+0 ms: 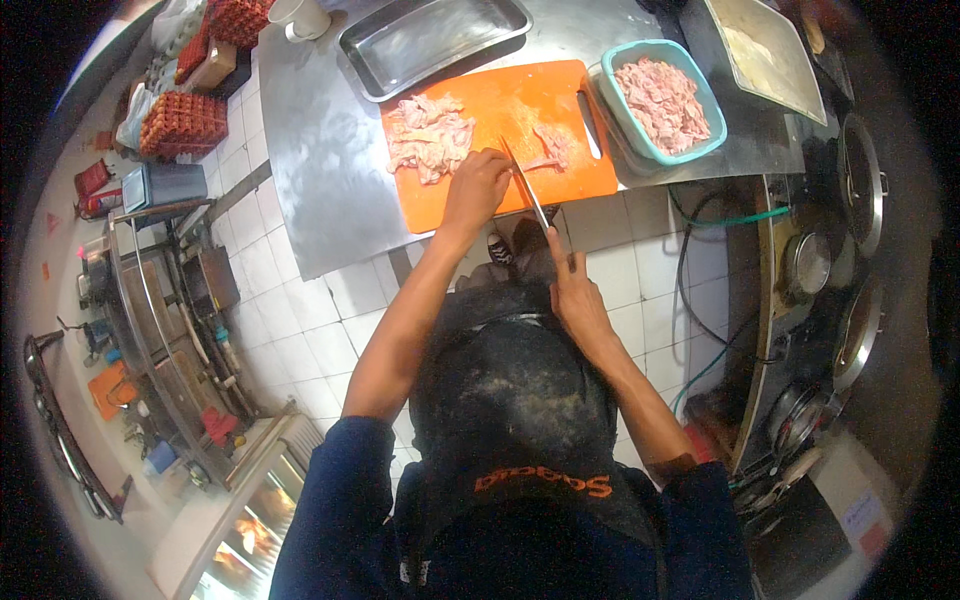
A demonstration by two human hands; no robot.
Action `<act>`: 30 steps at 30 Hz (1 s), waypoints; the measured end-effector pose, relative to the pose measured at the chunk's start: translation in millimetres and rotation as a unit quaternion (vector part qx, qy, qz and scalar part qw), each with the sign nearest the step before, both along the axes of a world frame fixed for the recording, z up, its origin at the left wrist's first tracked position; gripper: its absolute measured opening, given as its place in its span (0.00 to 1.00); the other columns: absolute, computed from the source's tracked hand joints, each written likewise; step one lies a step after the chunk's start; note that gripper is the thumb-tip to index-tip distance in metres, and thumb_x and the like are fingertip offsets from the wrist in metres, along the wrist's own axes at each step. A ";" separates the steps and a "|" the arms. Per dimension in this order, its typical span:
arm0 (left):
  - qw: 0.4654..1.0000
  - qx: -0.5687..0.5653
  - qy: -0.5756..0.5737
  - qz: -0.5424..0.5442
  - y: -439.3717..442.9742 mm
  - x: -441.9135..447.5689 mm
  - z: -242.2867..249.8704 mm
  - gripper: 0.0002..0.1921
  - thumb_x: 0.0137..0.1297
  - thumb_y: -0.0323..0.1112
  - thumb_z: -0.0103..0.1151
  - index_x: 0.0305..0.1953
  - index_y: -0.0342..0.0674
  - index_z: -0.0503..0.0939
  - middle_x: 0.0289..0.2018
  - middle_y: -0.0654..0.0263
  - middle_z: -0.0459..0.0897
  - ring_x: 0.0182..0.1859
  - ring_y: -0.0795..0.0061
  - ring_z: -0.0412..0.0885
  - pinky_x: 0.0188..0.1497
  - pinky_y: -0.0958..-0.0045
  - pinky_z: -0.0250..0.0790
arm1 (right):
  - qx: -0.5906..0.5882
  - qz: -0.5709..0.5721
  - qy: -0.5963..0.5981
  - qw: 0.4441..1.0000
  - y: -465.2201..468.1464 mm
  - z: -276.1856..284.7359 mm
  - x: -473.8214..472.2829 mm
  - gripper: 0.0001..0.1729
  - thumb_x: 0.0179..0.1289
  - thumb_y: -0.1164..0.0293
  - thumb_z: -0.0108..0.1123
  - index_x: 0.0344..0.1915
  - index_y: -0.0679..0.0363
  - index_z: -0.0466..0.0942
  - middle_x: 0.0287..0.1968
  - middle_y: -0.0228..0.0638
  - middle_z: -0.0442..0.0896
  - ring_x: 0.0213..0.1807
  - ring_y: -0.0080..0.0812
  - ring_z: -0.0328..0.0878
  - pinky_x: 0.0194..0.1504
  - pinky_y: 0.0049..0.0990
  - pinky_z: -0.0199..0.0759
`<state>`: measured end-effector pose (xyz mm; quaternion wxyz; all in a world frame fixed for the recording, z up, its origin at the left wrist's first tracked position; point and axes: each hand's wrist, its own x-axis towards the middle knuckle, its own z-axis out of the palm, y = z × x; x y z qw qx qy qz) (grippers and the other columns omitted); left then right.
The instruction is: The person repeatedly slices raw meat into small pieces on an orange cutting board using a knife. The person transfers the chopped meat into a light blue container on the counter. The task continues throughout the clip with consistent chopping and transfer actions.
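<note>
My right hand [574,285] grips a long kitchen knife [530,189] by its handle, index finger laid along it, the blade reaching over the near edge of the orange cutting board [517,97]. Close to the left side of the blade, my left hand [484,180] rests with its fingers bent; whether it pinches anything is hidden. A pile of pale raw meat or skin pieces [431,139] lies on the board's left part. Right of the blade is a smaller raw piece [553,146]. A light blue plastic tub [609,71] full of cut raw pieces [664,105] stands beyond the board's right end.
An empty metal tray [435,41] lies behind the board on the steel table [322,187]. A white mug [300,19] stands at the far left, a large rectangular container [776,60] at the far right. Stacked egg trays [184,124] are left; pans [808,262] are right.
</note>
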<state>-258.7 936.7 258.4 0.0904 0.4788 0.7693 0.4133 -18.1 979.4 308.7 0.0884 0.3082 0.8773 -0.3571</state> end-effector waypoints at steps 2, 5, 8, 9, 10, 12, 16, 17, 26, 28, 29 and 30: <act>1.000 0.007 -0.003 -0.012 3.7 1.5 -2.0 0.05 0.61 0.26 0.60 0.36 0.32 0.83 0.39 0.56 0.83 0.45 0.53 0.79 0.50 0.57 0.72 | 0.007 0.015 -0.041 0.999 -1.2 0.3 -6.1 0.52 0.64 0.83 0.53 0.81 0.45 0.40 0.49 0.62 0.72 0.38 0.66 0.80 0.39 0.54 0.79; 0.999 -0.046 0.006 -0.010 10.4 -0.1 -5.5 0.06 0.62 0.26 0.58 0.36 0.30 0.82 0.40 0.53 0.82 0.46 0.50 0.79 0.51 0.55 0.72 | 0.028 0.001 -0.052 0.998 5.7 -8.4 -31.0 0.53 0.65 0.84 0.50 0.82 0.38 0.39 0.50 0.63 0.73 0.39 0.66 0.80 0.40 0.55 0.78; 0.998 -0.063 0.009 -0.029 11.2 -3.0 -6.8 0.07 0.62 0.27 0.57 0.39 0.31 0.81 0.38 0.50 0.82 0.45 0.47 0.79 0.49 0.52 0.72 | 0.053 -0.012 0.010 0.998 17.9 -28.2 -72.2 0.51 0.65 0.83 0.48 0.81 0.37 0.41 0.52 0.65 0.72 0.39 0.66 0.81 0.41 0.57 0.78; 0.997 -0.066 0.011 -0.032 11.0 -2.7 -7.2 0.07 0.62 0.27 0.57 0.39 0.31 0.81 0.38 0.50 0.82 0.45 0.47 0.79 0.49 0.52 0.72 | 0.042 -0.012 0.002 0.999 22.4 -34.0 -82.1 0.50 0.66 0.82 0.49 0.81 0.37 0.42 0.53 0.66 0.71 0.39 0.65 0.82 0.41 0.57 0.79; 0.997 -0.069 0.011 -0.030 10.7 -2.9 -7.6 0.07 0.63 0.28 0.57 0.39 0.32 0.81 0.39 0.50 0.82 0.45 0.46 0.79 0.49 0.52 0.72 | 0.045 -0.014 0.012 0.999 25.3 -38.1 -86.5 0.49 0.66 0.80 0.49 0.81 0.36 0.43 0.55 0.67 0.70 0.39 0.64 0.83 0.42 0.57 0.80; 0.997 -0.072 0.011 -0.021 12.1 -2.5 -9.3 0.07 0.63 0.28 0.56 0.38 0.32 0.81 0.39 0.50 0.82 0.45 0.47 0.79 0.49 0.52 0.72 | 0.064 -0.015 0.070 0.995 20.3 -37.7 -74.9 0.51 0.65 0.84 0.48 0.81 0.36 0.41 0.51 0.66 0.72 0.37 0.67 0.81 0.40 0.57 0.77; 0.999 -0.041 -0.003 -0.005 15.1 -2.2 -11.5 0.07 0.64 0.28 0.56 0.38 0.32 0.81 0.40 0.50 0.82 0.44 0.46 0.79 0.49 0.52 0.72 | 0.022 -0.007 -0.051 0.998 3.5 -7.6 -8.1 0.53 0.64 0.86 0.47 0.81 0.33 0.41 0.46 0.61 0.73 0.35 0.66 0.79 0.40 0.57 0.75; 0.998 -0.051 -0.024 -0.005 14.3 -2.3 -11.1 0.07 0.64 0.28 0.56 0.39 0.32 0.82 0.40 0.50 0.82 0.44 0.46 0.79 0.49 0.52 0.72 | 0.015 0.000 -0.071 0.997 0.1 3.0 8.3 0.52 0.65 0.85 0.47 0.81 0.32 0.42 0.46 0.60 0.73 0.36 0.66 0.79 0.40 0.57 0.75; 0.997 0.045 0.005 0.061 -36.2 -7.0 4.4 0.08 0.62 0.26 0.64 0.41 0.32 0.82 0.44 0.58 0.82 0.48 0.57 0.80 0.51 0.59 0.75 | -0.028 0.001 -0.034 0.999 10.7 52.6 33.9 0.47 0.70 0.82 0.48 0.82 0.43 0.40 0.44 0.56 0.73 0.35 0.62 0.79 0.37 0.52 0.76; 0.998 0.018 -0.007 0.057 -44.9 -7.6 3.1 0.08 0.61 0.25 0.65 0.42 0.32 0.82 0.43 0.59 0.82 0.47 0.57 0.80 0.50 0.60 0.75 | -0.013 0.011 -0.034 0.999 9.9 37.2 14.8 0.48 0.69 0.82 0.49 0.82 0.42 0.40 0.43 0.56 0.73 0.35 0.61 0.79 0.37 0.52 0.77; 0.998 0.000 -0.019 0.061 -47.0 -8.5 1.8 0.09 0.60 0.24 0.66 0.42 0.32 0.82 0.43 0.59 0.81 0.47 0.57 0.80 0.50 0.60 0.74 | -0.003 0.016 -0.034 0.999 8.3 29.3 6.2 0.48 0.69 0.82 0.49 0.81 0.41 0.41 0.43 0.56 0.73 0.34 0.60 0.79 0.37 0.52 0.78; 0.998 0.008 -0.026 0.051 -46.7 -8.6 -0.1 0.08 0.60 0.24 0.65 0.41 0.32 0.82 0.43 0.59 0.82 0.47 0.57 0.80 0.50 0.60 0.74 | -0.010 0.022 -0.046 0.999 6.4 23.5 1.3 0.48 0.69 0.82 0.49 0.81 0.41 0.41 0.44 0.55 0.73 0.34 0.60 0.79 0.37 0.52 0.78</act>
